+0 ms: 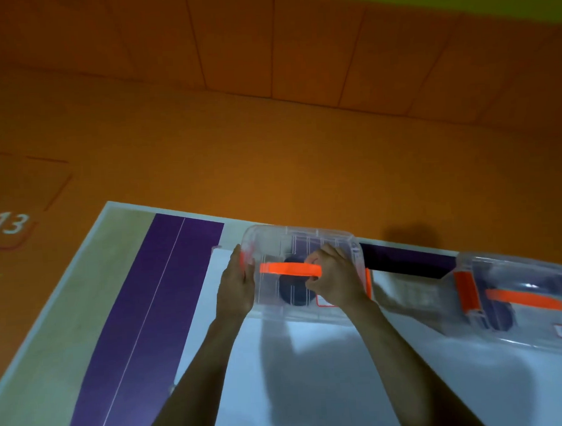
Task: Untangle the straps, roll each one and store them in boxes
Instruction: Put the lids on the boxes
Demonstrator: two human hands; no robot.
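The clear storage box (302, 241), with what looks like a rolled strap (292, 293) inside, lies crosswise on the tabletop (314, 374). The left hand (236, 286) presses flat on its left end, and the right hand (333, 280) grips the orange handle (286, 269) at its right end.

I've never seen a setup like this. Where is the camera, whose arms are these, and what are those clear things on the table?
No machine here: the camera sits on a person's head, looking down at their own bare arms. The left hand lies flat against the end of a clear plastic box, while the right hand curls round its orange handle. A dark rolled strap shows inside. A second clear box, also with orange fittings and something dark inside, sits to the right. The table is white with a purple band.
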